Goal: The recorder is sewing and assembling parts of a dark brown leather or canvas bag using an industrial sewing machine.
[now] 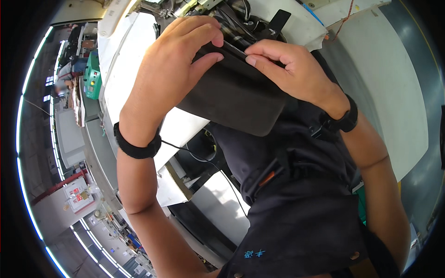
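Observation:
A dark fabric piece (236, 106) lies across the upper middle, with a metal zipper (234, 48) along its upper edge. My left hand (171, 65) grips that edge at the zipper's left part, fingers curled over it and thumb below. My right hand (296, 72) pinches the zipper's right part between thumb and index finger. Just beyond them are checked fabric and a black tab (280, 22) sticking upward.
A white work surface (125, 74) lies under the piece, with machinery (194, 7) at the top. A curved pale table (398, 92) is on the right. At far left are a green machine (92, 76) and a co-worker (65, 74). A black cable (211, 162) hangs below.

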The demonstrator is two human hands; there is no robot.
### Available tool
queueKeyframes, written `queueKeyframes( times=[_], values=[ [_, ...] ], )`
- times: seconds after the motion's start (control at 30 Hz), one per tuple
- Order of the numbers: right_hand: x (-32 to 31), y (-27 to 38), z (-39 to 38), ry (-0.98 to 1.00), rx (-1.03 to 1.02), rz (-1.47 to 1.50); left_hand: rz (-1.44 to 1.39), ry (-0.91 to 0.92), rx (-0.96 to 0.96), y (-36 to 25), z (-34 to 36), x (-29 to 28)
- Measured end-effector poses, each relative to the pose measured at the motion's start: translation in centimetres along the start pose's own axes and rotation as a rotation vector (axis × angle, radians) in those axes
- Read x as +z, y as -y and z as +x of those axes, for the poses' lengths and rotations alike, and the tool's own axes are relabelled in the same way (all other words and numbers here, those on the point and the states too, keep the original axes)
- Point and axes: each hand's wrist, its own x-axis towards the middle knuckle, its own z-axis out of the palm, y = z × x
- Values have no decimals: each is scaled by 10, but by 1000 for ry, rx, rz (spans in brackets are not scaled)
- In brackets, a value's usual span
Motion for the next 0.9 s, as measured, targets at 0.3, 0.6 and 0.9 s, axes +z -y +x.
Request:
queueKeyframes(
  times=[0.3, 0.6, 0.9],
  values=[
    [-9, 9, 36, 98, -181, -103, -160, 178, -140, 5, 7, -2],
    [-15, -8, 40, 75, -458, -223, -188, 182, -99, 8, 14, -5],
    [-18, -9, 46, 123, -540, -213, -337, 211, -111, 18, 17, -5]
  ],
)
